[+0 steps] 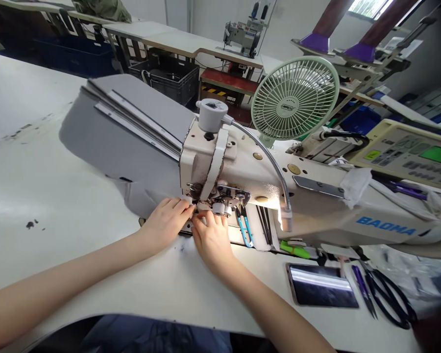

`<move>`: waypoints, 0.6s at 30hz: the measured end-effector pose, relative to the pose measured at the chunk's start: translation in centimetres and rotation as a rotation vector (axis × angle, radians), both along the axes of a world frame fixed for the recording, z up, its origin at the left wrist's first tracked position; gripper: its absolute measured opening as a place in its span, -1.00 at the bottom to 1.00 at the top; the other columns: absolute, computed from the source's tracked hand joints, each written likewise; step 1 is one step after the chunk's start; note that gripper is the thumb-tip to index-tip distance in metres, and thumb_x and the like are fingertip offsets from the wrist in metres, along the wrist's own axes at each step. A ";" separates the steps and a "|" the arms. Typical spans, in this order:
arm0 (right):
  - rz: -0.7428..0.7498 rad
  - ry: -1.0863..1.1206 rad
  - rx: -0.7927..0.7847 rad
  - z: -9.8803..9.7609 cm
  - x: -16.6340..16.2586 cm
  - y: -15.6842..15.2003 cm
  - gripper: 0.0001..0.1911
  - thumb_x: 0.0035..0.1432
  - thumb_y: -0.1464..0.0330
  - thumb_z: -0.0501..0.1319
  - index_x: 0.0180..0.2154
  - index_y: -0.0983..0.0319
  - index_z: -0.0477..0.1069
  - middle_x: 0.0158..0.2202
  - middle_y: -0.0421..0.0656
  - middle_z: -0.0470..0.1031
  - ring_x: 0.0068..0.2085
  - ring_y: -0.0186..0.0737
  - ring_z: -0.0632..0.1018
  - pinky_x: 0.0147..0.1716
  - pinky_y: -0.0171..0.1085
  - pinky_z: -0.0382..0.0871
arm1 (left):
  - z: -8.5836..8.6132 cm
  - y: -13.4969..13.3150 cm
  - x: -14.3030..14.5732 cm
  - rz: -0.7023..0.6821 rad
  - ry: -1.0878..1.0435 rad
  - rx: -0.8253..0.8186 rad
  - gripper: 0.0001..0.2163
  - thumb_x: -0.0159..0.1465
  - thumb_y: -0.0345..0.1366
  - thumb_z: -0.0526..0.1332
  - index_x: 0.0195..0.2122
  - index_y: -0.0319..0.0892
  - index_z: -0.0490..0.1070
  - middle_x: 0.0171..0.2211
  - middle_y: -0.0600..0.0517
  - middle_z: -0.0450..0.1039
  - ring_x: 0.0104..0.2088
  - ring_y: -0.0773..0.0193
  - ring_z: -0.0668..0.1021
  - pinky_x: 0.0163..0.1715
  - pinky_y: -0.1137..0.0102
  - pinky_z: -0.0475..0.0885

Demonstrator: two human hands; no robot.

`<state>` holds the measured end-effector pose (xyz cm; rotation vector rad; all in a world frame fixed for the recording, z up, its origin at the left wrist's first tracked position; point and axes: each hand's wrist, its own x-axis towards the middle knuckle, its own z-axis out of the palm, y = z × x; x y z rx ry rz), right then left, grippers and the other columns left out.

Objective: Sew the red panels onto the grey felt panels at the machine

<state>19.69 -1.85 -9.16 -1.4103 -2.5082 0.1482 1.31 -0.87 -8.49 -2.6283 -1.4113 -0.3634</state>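
Note:
At the needle end of a white sewing machine (pixel 242 152), my two hands come close together. My left hand (pixel 165 220) has its fingers bent and pressed together at the edge of a grey fabric panel (pixel 139 189). Beside it, the curled fingers of my right hand (pixel 212 235) reach under the needle area, just below the presser parts (pixel 220 206). What lies between the fingertips is mostly hidden. The grey panel, with pale strips (pixel 132 127) along it, spreads over the table behind the machine head.
Blue thread snips (pixel 244 228) lie right of my right hand. Farther right are a phone (pixel 322 285), purple tweezers (pixel 363 289) and black scissors (pixel 391 299). A green fan (pixel 295 98) stands behind the machine, near a control panel (pixel 407 152). A flexible lamp (pixel 285 218) hangs close by.

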 end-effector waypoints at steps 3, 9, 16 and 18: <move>-0.032 -0.026 -0.010 -0.2 0.0 0.2 -0.70 0.33 0.33 0.13 0.07 0.12 0.42 -0.05 -0.04 0.47 -0.13 -0.09 0.41 -0.14 -0.12 0.15 | -0.3 0.5 -0.5 -0.074 -0.112 -0.033 -0.69 0.23 -0.61 0.07 -0.08 -0.24 0.46 -0.26 -0.07 0.48 -0.21 0.13 0.49 -0.17 0.23 0.39; 0.005 0.109 0.034 -0.5 0.5 0.2 -0.71 0.35 0.39 0.10 0.03 0.09 0.47 -0.08 -0.10 0.50 -0.14 -0.14 0.44 -0.15 -0.13 0.13 | -1.0 1.6 -1.1 -0.123 -0.254 0.055 -0.79 0.35 -0.51 0.06 -0.16 -0.22 0.47 -0.27 -0.03 0.54 -0.17 0.18 0.53 -0.16 0.27 0.39; 0.018 0.138 0.046 -0.3 0.6 0.1 -0.75 0.33 0.42 0.12 -0.04 0.11 0.50 -0.09 -0.11 0.52 -0.15 -0.16 0.47 -0.12 -0.14 0.14 | -1.5 2.6 -1.2 -0.142 -0.205 0.028 -0.81 0.37 -0.48 0.07 -0.18 -0.20 0.48 -0.17 -0.03 0.57 -0.13 0.20 0.52 -0.12 0.27 0.34; 0.019 0.155 0.045 -0.2 0.5 0.1 -0.75 0.33 0.43 0.12 -0.06 0.12 0.51 -0.10 -0.11 0.52 -0.14 -0.16 0.47 -0.11 -0.13 0.14 | -1.5 2.8 -1.3 -0.145 -0.201 0.020 -0.82 0.37 -0.47 0.08 -0.19 -0.22 0.48 -0.18 -0.04 0.56 -0.13 0.19 0.52 -0.11 0.27 0.33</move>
